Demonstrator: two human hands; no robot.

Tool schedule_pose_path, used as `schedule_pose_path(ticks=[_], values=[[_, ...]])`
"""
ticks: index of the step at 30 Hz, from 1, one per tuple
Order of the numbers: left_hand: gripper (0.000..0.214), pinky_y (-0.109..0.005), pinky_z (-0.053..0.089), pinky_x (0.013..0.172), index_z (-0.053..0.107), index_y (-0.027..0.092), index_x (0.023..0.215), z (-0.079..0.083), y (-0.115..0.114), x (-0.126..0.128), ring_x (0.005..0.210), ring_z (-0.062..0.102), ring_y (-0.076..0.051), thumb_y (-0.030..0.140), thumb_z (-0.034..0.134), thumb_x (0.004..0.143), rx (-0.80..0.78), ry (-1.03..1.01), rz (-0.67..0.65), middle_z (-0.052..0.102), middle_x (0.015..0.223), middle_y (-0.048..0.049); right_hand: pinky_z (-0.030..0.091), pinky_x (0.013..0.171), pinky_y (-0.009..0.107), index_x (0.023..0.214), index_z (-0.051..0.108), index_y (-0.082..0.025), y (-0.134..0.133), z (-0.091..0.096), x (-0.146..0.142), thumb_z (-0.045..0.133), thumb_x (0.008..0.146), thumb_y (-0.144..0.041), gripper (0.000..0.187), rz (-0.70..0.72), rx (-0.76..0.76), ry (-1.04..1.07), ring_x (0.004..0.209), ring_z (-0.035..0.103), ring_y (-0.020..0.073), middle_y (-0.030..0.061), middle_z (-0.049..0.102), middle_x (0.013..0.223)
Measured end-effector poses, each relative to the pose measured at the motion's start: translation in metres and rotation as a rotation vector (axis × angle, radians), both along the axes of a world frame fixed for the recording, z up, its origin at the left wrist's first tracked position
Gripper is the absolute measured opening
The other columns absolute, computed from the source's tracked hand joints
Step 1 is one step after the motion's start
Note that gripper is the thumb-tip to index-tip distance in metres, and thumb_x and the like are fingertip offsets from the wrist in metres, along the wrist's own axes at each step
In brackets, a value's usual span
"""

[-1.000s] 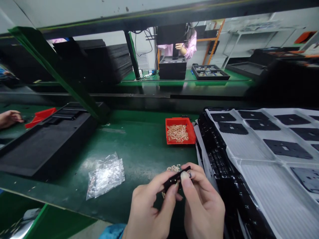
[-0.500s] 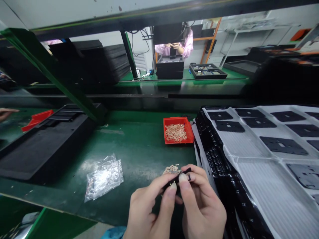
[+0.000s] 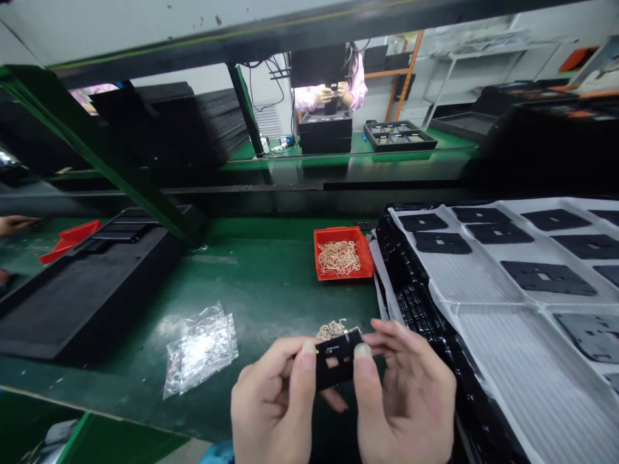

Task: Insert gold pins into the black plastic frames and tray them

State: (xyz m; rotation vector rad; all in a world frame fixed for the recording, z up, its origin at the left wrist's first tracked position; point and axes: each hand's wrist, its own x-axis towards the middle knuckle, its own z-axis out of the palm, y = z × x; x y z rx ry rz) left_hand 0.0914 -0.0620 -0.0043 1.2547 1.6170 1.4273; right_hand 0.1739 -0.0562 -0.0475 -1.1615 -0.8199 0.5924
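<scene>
Both my hands hold a small flat black plate [image 3: 335,359] with a rectangular cut-out, low in the middle of the view. My left hand [image 3: 273,406] pinches its left edge between thumb and fingers. My right hand [image 3: 403,399] grips its right edge with the thumb on top. Just behind the plate, a small heap of tan metal clips [image 3: 330,330] lies on the green bench [image 3: 271,290]. A red bin [image 3: 320,248] with more of the same clips stands further back.
A stack of black trays [image 3: 425,316] topped by a white tray with black plates [image 3: 488,283] fills the right. Clear plastic bags [image 3: 200,348] lie left of my hands. A long black tray [image 3: 87,283] sits at left. A co-worker's hand [image 3: 14,224] shows at far left; another person works beyond.
The black plate was held edge-on between my fingertips; now it is turned flat toward me and lowered slightly, with my hands spread a little further apart.
</scene>
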Motion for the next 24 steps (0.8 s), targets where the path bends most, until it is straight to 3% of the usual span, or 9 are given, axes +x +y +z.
schedule_pose_path(ticks=[2, 5, 9, 12, 17, 24], values=[[0.029, -0.023, 0.057, 0.047, 0.078, 0.023, 0.086, 0.0042, -0.0005, 0.0014, 0.044, 0.071, -0.017, 0.034, 0.058, 0.104, -0.051, -0.087, -0.001, 0.076, 0.056, 0.0030, 0.058, 0.086, 0.034, 0.105, 0.074, -0.024, 0.0006, 0.0001, 0.0056, 0.072, 0.098, -0.031, 0.010, 0.082, -0.043, 0.014, 0.096, 0.071, 0.0199, 0.0071, 0.072, 0.113], [0.030, -0.023, 0.054, 0.043, 0.074, 0.023, 0.081, 0.0074, -0.0008, 0.0012, 0.041, 0.070, -0.016, 0.036, 0.059, 0.103, -0.086, -0.145, -0.003, 0.078, 0.059, 0.0021, 0.058, 0.074, 0.031, 0.082, 0.072, -0.022, -0.0011, 0.0027, 0.0098, 0.069, 0.100, -0.033, 0.022, 0.227, -0.078, 0.087, 0.079, 0.069, 0.0181, 0.0037, 0.072, 0.088], [0.032, -0.023, 0.053, 0.045, 0.072, 0.023, 0.078, 0.0068, -0.0007, -0.0008, 0.041, 0.068, -0.015, 0.039, 0.060, 0.103, -0.087, -0.138, -0.006, 0.076, 0.056, 0.0024, 0.054, 0.066, 0.028, 0.078, 0.070, -0.023, -0.0029, 0.0061, 0.0086, 0.068, 0.101, -0.030, 0.024, 0.304, -0.041, 0.144, 0.072, 0.063, 0.0169, 0.0019, 0.067, 0.075], [0.035, -0.023, 0.052, 0.048, 0.070, 0.024, 0.077, 0.0054, -0.0009, 0.0015, 0.042, 0.067, -0.015, 0.038, 0.056, 0.106, -0.082, -0.096, 0.008, 0.070, 0.049, 0.0041, 0.052, 0.069, 0.030, 0.077, 0.069, -0.023, -0.0024, 0.0055, 0.0065, 0.068, 0.101, -0.028, 0.024, 0.292, 0.002, 0.148, 0.073, 0.062, 0.0167, 0.0012, 0.066, 0.075], [0.035, -0.024, 0.051, 0.048, 0.062, 0.025, 0.082, 0.0012, -0.0036, 0.0062, 0.043, 0.064, -0.015, 0.040, 0.048, 0.110, -0.085, -0.155, 0.010, 0.073, 0.057, 0.0036, 0.049, 0.070, 0.032, 0.077, 0.069, -0.023, -0.0028, 0.0009, 0.0043, 0.068, 0.101, -0.026, 0.024, 0.269, 0.042, 0.131, 0.071, 0.060, 0.0161, 0.0001, 0.064, 0.072], [0.034, -0.023, 0.047, 0.051, 0.064, 0.025, 0.089, -0.0015, -0.0099, 0.0024, 0.044, 0.061, -0.014, 0.042, 0.045, 0.113, -0.069, -0.179, -0.003, 0.069, 0.052, 0.0047, 0.049, 0.078, 0.037, 0.072, 0.066, -0.022, -0.0065, -0.0018, 0.0020, 0.067, 0.100, -0.026, 0.028, 0.295, 0.060, 0.092, 0.067, 0.056, 0.0153, -0.0007, 0.061, 0.068]])
